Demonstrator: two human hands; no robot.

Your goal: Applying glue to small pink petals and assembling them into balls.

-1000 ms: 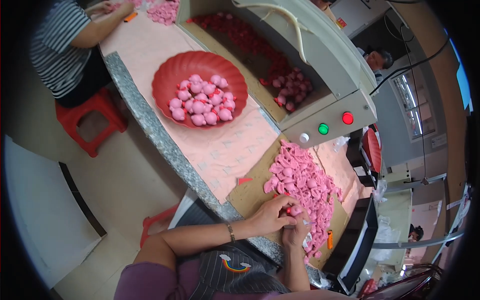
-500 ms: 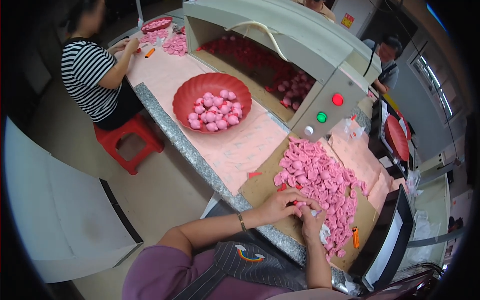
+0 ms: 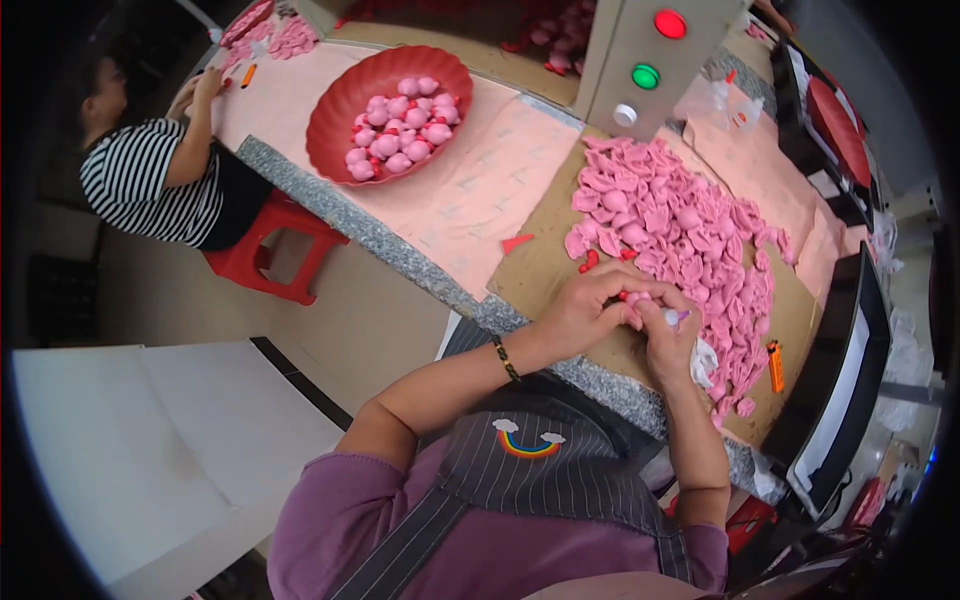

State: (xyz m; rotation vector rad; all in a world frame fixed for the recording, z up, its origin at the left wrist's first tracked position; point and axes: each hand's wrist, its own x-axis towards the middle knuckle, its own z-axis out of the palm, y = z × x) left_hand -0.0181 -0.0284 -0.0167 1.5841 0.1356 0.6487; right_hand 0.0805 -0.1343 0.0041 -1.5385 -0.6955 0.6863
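Since half a second ago our head has dipped and swung right: the cardboard sheet (image 3: 545, 270) now sits mid-frame, the red bowl (image 3: 345, 100) has slid to the upper left, and our hands have barely shifted on the sheet's near edge.

Left hand (image 3: 585, 310) is curled, fingers narrow, pinching a small pink piece with a red bit (image 3: 630, 297) against the right hand. Right hand (image 3: 672, 340) is also closed tight around the same piece; a thin violet-tipped thing (image 3: 680, 317) sticks out between its fingers, and we cannot tell what it is. Both hands meet just at the near edge of the sheet, touching each other.

The pile of pink pieces (image 3: 680, 225) covers the far and right part of the sheet, just beyond our fingers. A few loose red bits (image 3: 590, 262) lie on the sheet between pile and left hand. An orange lighter-shaped thing (image 3: 776, 366) lies at the sheet's right end. The control box with red, green and white buttons (image 3: 645, 75) stands behind the sheet.

Risks, as we judge them:
- piece is small, grip is fingertip only, so it may slip and drop off the counter edge (image 3: 400, 250) right by the sheet
- loose red bits near the wrist could get swept off
- pile close enough to get knocked by the right hand
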